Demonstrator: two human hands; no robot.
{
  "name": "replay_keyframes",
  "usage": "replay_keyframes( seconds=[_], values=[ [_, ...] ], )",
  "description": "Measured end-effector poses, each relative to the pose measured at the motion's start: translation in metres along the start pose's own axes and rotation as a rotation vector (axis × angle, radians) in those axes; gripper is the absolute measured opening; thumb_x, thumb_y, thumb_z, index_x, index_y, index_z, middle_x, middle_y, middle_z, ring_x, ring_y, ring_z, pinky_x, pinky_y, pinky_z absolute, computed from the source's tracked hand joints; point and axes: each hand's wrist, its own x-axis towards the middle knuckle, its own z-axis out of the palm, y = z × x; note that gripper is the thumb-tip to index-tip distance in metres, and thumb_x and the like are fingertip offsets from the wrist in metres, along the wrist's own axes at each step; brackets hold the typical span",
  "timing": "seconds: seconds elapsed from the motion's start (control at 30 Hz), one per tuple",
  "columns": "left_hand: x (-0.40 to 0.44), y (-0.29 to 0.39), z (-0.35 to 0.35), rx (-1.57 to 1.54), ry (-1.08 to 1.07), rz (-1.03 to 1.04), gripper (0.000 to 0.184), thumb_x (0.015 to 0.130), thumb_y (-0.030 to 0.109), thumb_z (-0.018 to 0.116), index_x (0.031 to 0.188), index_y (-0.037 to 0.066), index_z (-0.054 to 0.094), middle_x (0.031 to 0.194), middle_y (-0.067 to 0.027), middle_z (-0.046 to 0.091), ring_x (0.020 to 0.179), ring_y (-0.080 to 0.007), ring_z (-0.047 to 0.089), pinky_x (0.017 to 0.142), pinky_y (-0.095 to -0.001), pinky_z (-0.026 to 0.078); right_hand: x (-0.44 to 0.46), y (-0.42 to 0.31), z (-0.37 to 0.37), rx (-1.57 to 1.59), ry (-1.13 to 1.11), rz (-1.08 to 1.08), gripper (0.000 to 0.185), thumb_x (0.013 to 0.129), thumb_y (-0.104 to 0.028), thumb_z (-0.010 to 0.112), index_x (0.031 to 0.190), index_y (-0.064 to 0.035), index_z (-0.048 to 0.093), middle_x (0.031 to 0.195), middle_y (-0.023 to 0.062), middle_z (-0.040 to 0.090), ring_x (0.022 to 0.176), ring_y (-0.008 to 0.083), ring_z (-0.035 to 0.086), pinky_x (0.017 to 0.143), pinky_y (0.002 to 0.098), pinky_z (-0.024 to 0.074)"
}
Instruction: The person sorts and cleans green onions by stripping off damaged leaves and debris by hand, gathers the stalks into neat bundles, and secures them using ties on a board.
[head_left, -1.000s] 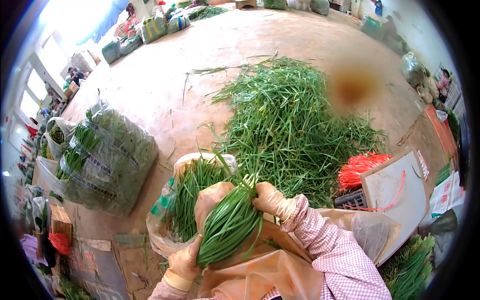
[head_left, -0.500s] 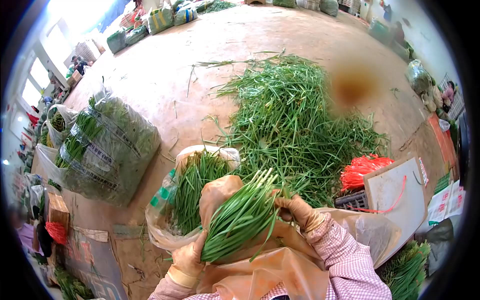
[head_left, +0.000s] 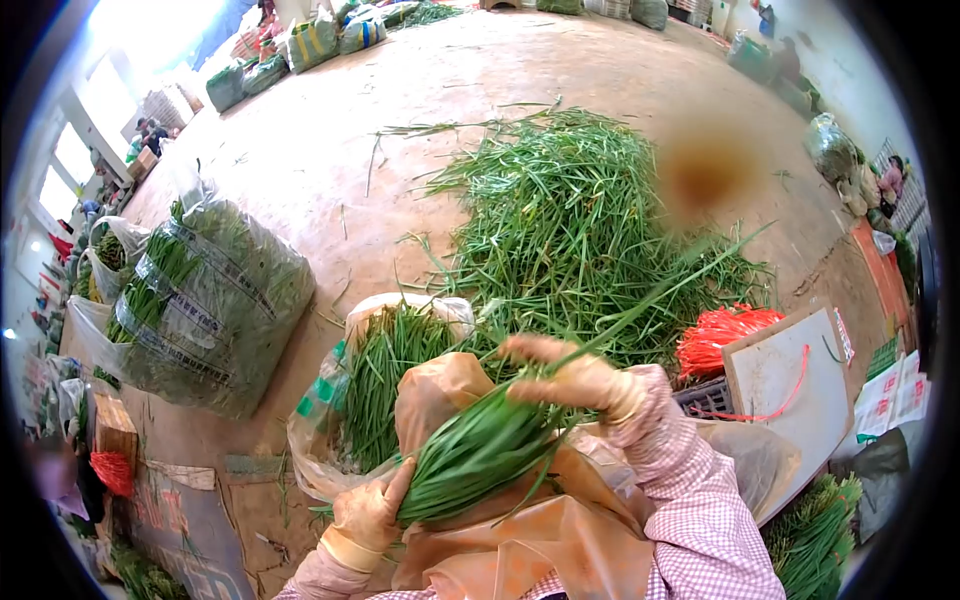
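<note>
This looks like a produce-packing shed or warehouse, shown by the broad brown floor [head_left: 330,140], the loose heap of cut greens [head_left: 560,220] at centre, the stuffed plastic sack [head_left: 235,320] at left, and bulging bags [head_left: 313,43] at upper left.

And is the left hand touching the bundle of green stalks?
Touching. The head view shows it: the left hand has its thumb lying against the lower-left end of the bundle of green stalks.

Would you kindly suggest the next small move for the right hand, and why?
Probably, the right hand should align the long, thin green leaf with the leafy green bundle: it juts well beyond the rest, while the left hand steadies the other end.
</note>
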Motion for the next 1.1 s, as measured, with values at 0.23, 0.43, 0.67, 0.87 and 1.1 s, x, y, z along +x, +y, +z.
replay_keyframes(
  seconds=[0.23,0.43,0.67,0.87,1.1],
  values=[
    [-0.001,-0.007,-0.006,0.164,-0.023,0.025,0.072,0.062,0.03,0.072,0.131,0.019,0.051,0.063,-0.0042,0.052,0.054,-0.0261,0.057,0.049,-0.0397,0.043,0.005,0.011,0.023,0.238,-0.09,0.155,0.024,0.087,-0.022,0.065,0.099,-0.0014,0.064,0.084,0.0068,0.065,0.078,0.0128,0.057,0.071,0.0279,0.0476],
    [0.012,-0.004,-0.015,0.072,-0.06,0.061,0.071,0.068,0.02,0.064,0.136,0.023,0.046,0.066,-0.0055,0.053,0.054,-0.0246,0.058,0.047,-0.0387,0.046,-0.001,0.001,0.002,0.075,-0.412,0.291,0.024,0.087,-0.03,0.064,0.094,-0.0065,0.066,0.079,0.006,0.066,0.074,0.0168,0.06,0.072,0.031,0.0481],
    [0.015,-0.009,-0.004,0.048,0.01,0.12,0.08,0.061,0.033,0.072,0.134,0.012,0.047,0.065,-0.0061,0.051,0.055,-0.0253,0.055,0.049,-0.0383,0.043,-0.01,0.009,0.012,0.7,0.081,0.245,0.02,0.087,-0.025,0.066,0.089,-0.0054,0.067,0.077,0.0034,0.064,0.069,0.0141,0.061,0.068,0.0269,0.0507],
    [0.003,-0.004,0.024,-0.096,0.135,0.062,0.07,0.066,0.018,0.07,0.133,0.013,0.049,0.071,-0.0077,0.058,0.061,-0.0242,0.061,0.053,-0.0348,0.048,-0.027,0.052,-0.039,1.024,0.632,0.292,0.024,0.092,-0.031,0.058,0.08,-0.0101,0.062,0.052,-0.0047,0.05,0.038,0.006,0.034,0.033,0.0246,0.0246],
    [0.002,0.01,0.03,-0.305,0.215,-0.02,0.072,0.068,0.009,0.071,0.135,0.01,0.045,0.09,-0.0121,0.066,0.076,-0.0272,0.066,0.063,-0.0346,0.053,-0.07,0.096,-0.065,-0.766,0.133,0.577,0.063,0.078,-0.035,0.069,0.129,-0.0054,0.047,0.119,0.0194,0.056,0.108,0.0317,0.057,0.092,0.0375,0.0439]
  ],
)
